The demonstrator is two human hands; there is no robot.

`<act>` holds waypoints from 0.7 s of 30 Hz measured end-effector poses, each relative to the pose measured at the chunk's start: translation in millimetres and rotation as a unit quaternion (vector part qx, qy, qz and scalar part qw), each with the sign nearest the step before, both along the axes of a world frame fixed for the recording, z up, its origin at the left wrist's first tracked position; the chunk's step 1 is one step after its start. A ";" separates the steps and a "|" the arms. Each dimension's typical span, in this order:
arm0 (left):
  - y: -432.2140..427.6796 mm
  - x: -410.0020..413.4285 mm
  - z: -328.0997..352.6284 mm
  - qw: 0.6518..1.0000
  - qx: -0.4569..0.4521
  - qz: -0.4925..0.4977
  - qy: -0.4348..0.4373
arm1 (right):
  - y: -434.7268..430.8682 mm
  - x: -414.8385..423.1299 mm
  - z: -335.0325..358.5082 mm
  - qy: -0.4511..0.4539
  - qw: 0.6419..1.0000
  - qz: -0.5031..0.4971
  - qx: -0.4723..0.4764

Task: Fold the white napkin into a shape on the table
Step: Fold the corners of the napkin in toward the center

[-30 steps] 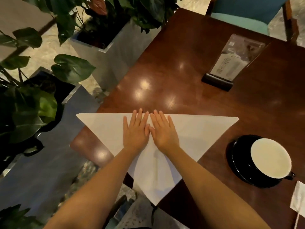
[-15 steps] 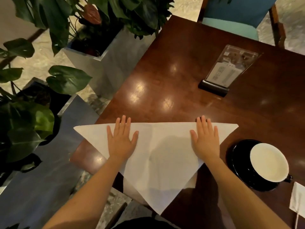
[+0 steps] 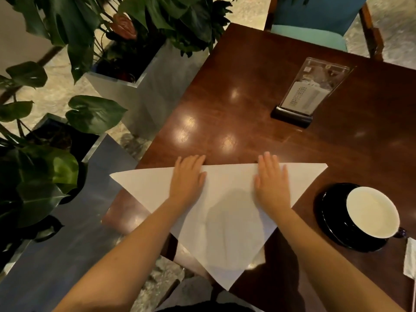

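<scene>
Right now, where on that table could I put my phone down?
Best is the bare dark wooden table between the white triangular napkin and the clear acrylic sign stand. It is crowded at the right, around the black cup and saucer.

Items counted on and around a wooden table.
One napkin [image 3: 225, 221], two hands, one cup [image 3: 372, 212], one saucer [image 3: 333, 221], one card stand [image 3: 301, 97], two planters.

Your flat left hand [image 3: 186, 181] and right hand [image 3: 271, 183] are lying on the white triangular napkin [image 3: 227, 224], which is overhanging the dark wooden table [image 3: 258, 104]; black cup and saucer [image 3: 358, 217] sitting right.
</scene>
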State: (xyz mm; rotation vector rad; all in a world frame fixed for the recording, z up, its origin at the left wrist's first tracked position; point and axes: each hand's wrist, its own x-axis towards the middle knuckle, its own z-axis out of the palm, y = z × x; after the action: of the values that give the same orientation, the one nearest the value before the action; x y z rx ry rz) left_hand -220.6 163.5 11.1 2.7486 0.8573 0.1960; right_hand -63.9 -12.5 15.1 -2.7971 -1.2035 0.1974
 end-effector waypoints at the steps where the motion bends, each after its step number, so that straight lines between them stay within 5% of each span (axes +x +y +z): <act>1: -4.4 9.3 2.5 1.000 -0.008 -0.017 -0.019 | 10.6 -14.8 2.3 0.011 0.998 0.050 0.031; 5: 4.0 21.5 2.6 0.998 0.002 -0.056 -0.034 | 39.6 -63.6 -4.4 0.077 0.978 0.193 0.032; 14: 40.2 13.4 18.4 0.984 -0.132 -0.052 0.111 | 47.0 -55.8 -12.2 0.039 0.991 0.117 0.052; 21: 39.6 9.9 27.1 0.981 -0.124 -0.071 0.133 | 41.2 -42.6 -10.4 0.012 0.991 0.091 0.095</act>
State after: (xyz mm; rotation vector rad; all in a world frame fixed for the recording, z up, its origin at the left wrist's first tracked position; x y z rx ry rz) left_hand -210.7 203.1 38.2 2.6182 0.6869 -0.2921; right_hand -106.5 28.7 4.6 -2.5183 -1.3915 0.1206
